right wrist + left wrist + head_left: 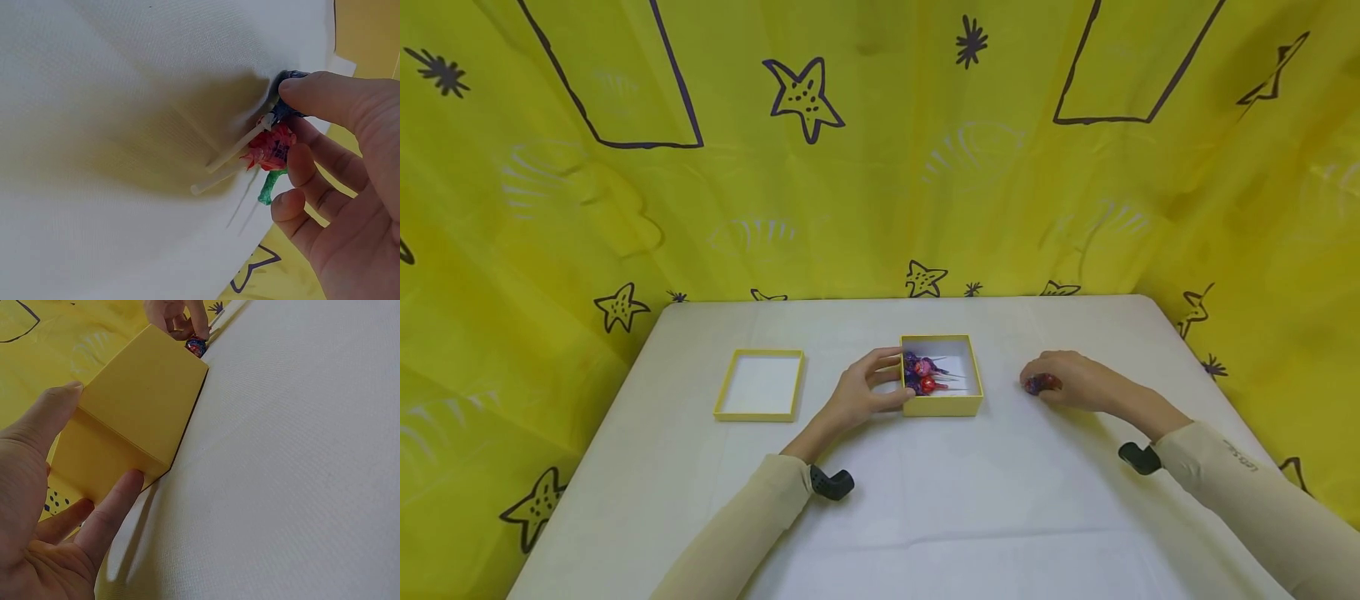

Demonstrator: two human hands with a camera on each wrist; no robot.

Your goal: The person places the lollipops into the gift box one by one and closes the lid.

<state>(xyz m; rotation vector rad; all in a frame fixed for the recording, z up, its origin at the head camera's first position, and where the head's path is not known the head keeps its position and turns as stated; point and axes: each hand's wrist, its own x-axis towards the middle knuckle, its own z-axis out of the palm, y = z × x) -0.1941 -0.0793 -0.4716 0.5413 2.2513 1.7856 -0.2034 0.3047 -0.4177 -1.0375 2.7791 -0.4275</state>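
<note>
A yellow box (942, 406) with a white inside stands without its lid on the table, several wrapped lollipops (928, 385) lying along its left side, sticks to the right. My left hand (867, 385) rests against the box's left wall with extended fingers, the thumb at the near left corner. To the right of the box, my right hand (1071, 382) is low over the cloth and pinches a dark blue wrapped lollipop (287, 103). A red-wrapped lollipop (272, 149) and a green wrapper (270, 187) show beside its fingers; white sticks point away from the palm.
The yellow-edged lid (760, 385) lies left of the box, white side up. A white cloth covers the table (925, 500). Yellow curtain (880, 183) with starfish drawings hangs behind and on both sides. Each wrist wears a black camera mount (832, 482).
</note>
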